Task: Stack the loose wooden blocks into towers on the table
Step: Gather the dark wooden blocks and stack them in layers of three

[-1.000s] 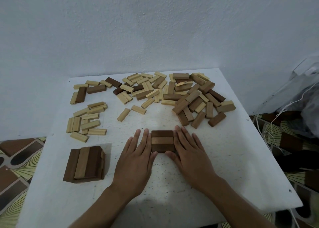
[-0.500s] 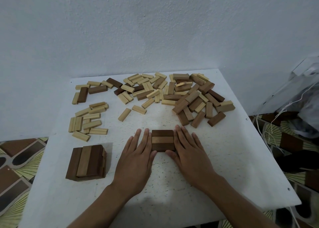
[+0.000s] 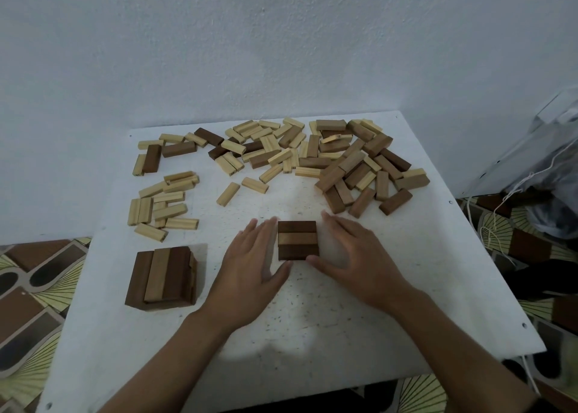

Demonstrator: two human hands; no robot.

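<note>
A row of three blocks [image 3: 297,240], dark, light brown and dark, lies flat side by side near the middle of the white table [image 3: 406,287]. My left hand [image 3: 253,262] lies flat just left of the row, fingers straight. My right hand [image 3: 353,253] is just right of it, fingers straight, its thumb by the row's near right corner. Both hands look slightly blurred. A finished short tower [image 3: 162,278] of dark and light blocks stands at the near left. Several loose blocks [image 3: 353,165] are scattered across the far half of the table.
A cluster of light blocks [image 3: 162,203] lies at the left. The table backs onto a white wall [image 3: 281,37]. A plastic bag with white cord [image 3: 538,174] sits off the right edge. Patterned floor tiles [image 3: 34,281] show at the left.
Both hands have drawn slightly away from the sides of the three-block row, the right hand more than the left. The blocks have not moved.
</note>
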